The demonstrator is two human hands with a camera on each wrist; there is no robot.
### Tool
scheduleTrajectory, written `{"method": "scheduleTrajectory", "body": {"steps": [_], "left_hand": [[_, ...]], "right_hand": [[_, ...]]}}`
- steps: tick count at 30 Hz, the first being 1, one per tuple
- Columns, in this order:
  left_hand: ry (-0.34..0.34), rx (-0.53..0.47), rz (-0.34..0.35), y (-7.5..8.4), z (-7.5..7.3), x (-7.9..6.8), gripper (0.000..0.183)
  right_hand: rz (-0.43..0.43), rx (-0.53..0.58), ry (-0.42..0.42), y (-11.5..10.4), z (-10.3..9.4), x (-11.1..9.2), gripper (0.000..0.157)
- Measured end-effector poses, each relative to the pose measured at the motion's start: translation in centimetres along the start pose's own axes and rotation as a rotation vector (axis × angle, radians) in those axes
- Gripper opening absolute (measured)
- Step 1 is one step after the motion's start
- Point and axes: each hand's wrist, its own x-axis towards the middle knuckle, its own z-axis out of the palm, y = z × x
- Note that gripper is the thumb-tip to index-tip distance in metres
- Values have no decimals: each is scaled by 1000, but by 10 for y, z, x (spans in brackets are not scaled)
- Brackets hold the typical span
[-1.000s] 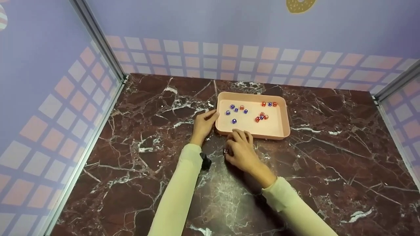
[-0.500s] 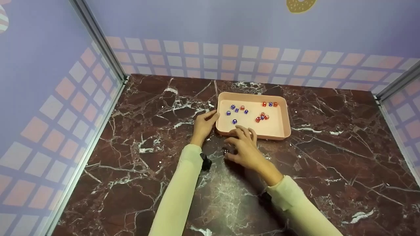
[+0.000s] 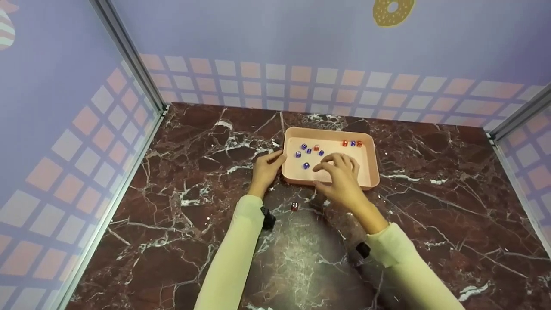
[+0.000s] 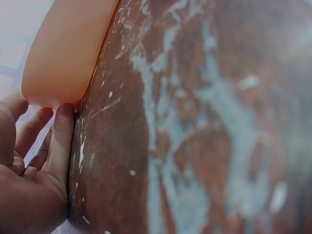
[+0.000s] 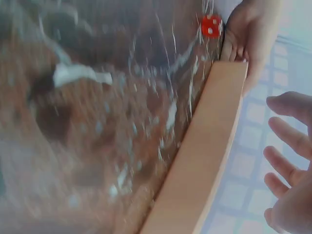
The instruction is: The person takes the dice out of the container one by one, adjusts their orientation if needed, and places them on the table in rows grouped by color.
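Nearest: 2 pale sleeves (image 3: 230, 254), each w/ a blk unit at the wrist: L wrist unit (image 3: 268, 218), R wrist unit (image 3: 363, 249). 1 lone red die (image 3: 294, 206) on the marbled worktop (image 3: 172, 249), R of L grip (image 3: 265, 172) & nearer; L of R grip (image 3: 341, 178) & a bit nearer; touching neither.

L grip: fairly straight fingers, tips on the outer L end of 1 peach tray (image 3: 297, 181); not clenched. R grip: in air over the tray's near side, fingers spread & loosely bent; released, nothing held.

In tray, L of R grip's fingertips & mostly farther: loose group, 5 blue dice (image 3: 306, 165) + 1 red. Closest blue is just off those fingertips. Beyond R grip, slightly R, by the far side: row of 3 dice (image 3: 353, 143), red-blue-red. Visible in tray: 6 blue, 3 red; R grip hides some floor, so can't tell total.

Views: tray dice show in head cam only. R wrist cam gives the lone die's wht pips clearly, plus the tray's long outer side. L wrist cam gives L fingertips meeting the end, lowest finger along the worktop.

Edges/room: rim all round tray. Worktop runs wide L of L grip to L wall (image 3: 43, 86), & R of R grip to R wall (image 3: 533, 146). Beyond tray: narrow strip, then lilac back wall (image 3: 275, 34).
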Motion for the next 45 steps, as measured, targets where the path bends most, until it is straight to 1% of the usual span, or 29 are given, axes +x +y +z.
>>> {"method": "scheduleTrajectory", "body": {"steps": [3,6,12,15,19,22,27,33,38,42,45], "left_hand": [[-9,-43,0,-3,0,-1,32],[-19,-58,4,-4,1,-2,32],[-40,-42,21,-2,2,0,31],[-41,-22,20,-1,3,1,31],[-33,41,28,0,5,1,31],[-41,77,40,-1,7,1,32],[-60,92,56,-1,6,1,33],[-39,74,78,-1,-1,1,34],[-32,75,83,-3,-5,-2,33],[-11,75,94,-4,-6,-2,31],[-11,76,89,-5,-5,-1,31]], "right_hand": [[20,-7,8,6,-5,6,27],[51,-15,17,10,-10,11,29],[94,-62,20,15,-20,22,30],[108,-68,3,19,-22,30,30],[126,-74,-22,25,-24,39,30],[147,-78,-35,31,-24,44,30],[192,-87,-69,38,-21,55,32],[250,-82,-131,43,-12,71,36],[309,-87,-165,49,-2,78,35],[325,-97,-187,53,4,82,37],[334,-109,-200,57,4,87,38]]}}
